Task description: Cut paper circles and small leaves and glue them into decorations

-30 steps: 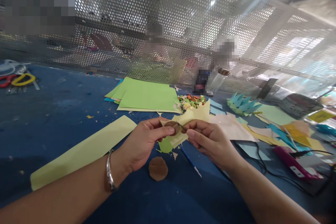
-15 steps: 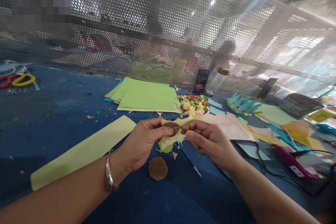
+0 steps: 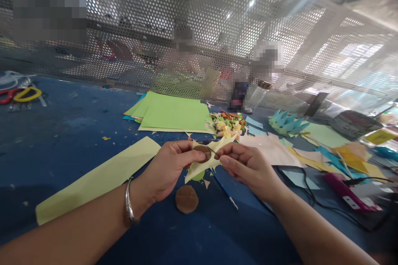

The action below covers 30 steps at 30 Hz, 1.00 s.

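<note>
My left hand (image 3: 169,165) is closed, its thumb pressing a round brown disc (image 3: 201,154) against a jagged piece of pale yellow paper (image 3: 199,167). Close beside the disc, my right hand (image 3: 245,167) pinches a thin dark tool (image 3: 213,151) whose tip lies over the paper; its kind is too small to make out. On the table below my hands lies a second brown disc (image 3: 186,199). A blue, slim paintbrush-like stick (image 3: 225,190) rests to its right. A green paper piece (image 3: 198,175) shows partly under the held paper.
Green paper sheets (image 3: 174,112) are stacked beyond my hands, beside a heap of paper scraps (image 3: 230,123). A pale yellow strip (image 3: 99,180) lies left, scissors (image 3: 27,94) far left. At right are a blue paper flower (image 3: 287,123), cables and a magenta power strip (image 3: 351,192). Perforated metal (image 3: 139,20) stands behind.
The pale yellow paper has turned in my grip, its lower end now swung down and left and its upper end raised at right. Both hands stay nearly in place.
</note>
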### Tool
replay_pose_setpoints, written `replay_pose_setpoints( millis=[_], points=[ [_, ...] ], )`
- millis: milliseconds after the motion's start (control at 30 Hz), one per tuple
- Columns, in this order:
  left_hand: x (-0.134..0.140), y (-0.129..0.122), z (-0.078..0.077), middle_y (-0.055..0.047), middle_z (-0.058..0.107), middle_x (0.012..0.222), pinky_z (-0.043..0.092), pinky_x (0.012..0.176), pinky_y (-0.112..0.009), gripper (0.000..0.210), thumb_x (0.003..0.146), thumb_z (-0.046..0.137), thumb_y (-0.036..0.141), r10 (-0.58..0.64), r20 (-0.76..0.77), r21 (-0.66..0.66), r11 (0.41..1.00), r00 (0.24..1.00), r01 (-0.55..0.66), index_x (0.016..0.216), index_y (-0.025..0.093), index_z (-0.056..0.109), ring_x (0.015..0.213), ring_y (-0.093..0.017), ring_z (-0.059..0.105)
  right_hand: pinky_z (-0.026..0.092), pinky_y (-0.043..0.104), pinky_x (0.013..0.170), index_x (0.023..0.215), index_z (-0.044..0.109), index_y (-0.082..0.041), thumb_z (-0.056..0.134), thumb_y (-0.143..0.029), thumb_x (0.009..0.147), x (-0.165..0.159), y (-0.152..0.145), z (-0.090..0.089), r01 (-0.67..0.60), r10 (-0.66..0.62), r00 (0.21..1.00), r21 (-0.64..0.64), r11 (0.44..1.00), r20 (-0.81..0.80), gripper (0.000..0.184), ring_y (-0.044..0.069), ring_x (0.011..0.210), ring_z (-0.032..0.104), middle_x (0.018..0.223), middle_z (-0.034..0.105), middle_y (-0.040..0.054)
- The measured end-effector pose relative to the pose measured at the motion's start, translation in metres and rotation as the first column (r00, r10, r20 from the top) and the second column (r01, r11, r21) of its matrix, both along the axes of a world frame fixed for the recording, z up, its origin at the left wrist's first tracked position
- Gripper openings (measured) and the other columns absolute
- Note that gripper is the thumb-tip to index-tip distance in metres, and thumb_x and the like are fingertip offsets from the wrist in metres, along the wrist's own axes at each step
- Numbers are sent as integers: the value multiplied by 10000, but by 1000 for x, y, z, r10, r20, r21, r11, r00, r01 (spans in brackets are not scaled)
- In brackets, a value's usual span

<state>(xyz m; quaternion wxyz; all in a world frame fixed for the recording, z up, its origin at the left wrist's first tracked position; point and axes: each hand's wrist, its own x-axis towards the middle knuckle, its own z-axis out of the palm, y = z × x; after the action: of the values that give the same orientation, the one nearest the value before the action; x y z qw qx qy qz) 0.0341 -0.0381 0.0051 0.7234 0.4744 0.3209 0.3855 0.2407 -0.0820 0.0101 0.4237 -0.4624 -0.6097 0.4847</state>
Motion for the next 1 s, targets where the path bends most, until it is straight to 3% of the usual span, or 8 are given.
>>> replay_pose_setpoints(
  millis=[333,633,867,1000],
  points=[
    [-1,0,-1,-21,725,766,469,720,-249,65,746,787,226,-10,-50,17,1000,999,11,777,170,775,727,-130,615,228,172,416,995,648,-162,673,-468,934,2,1,-3,-11,10,999,22,1000,47,313,54,517,347,617,452,-66],
    [-1,3,1,-34,733,838,460,811,-281,71,749,765,235,11,-116,93,996,993,0,764,166,773,821,-155,617,225,178,427,993,651,-159,682,-466,930,1,1,-3,-2,2,999,0,1000,38,316,52,515,358,614,453,-65],
    [-6,2,4,39,575,734,395,661,-247,222,769,784,327,189,-223,335,936,956,-107,794,188,613,683,-115,492,183,185,422,996,637,-161,768,-449,859,-4,3,-4,45,-47,990,-20,999,-135,345,29,468,294,620,451,-79],
    [-9,-5,10,18,578,732,357,600,-249,199,810,740,345,163,-344,442,897,925,6,796,183,625,651,-120,470,215,196,430,975,628,-167,829,-410,792,-8,2,-6,54,-52,982,2,999,-179,365,39,489,313,669,504,-61]
  ],
)
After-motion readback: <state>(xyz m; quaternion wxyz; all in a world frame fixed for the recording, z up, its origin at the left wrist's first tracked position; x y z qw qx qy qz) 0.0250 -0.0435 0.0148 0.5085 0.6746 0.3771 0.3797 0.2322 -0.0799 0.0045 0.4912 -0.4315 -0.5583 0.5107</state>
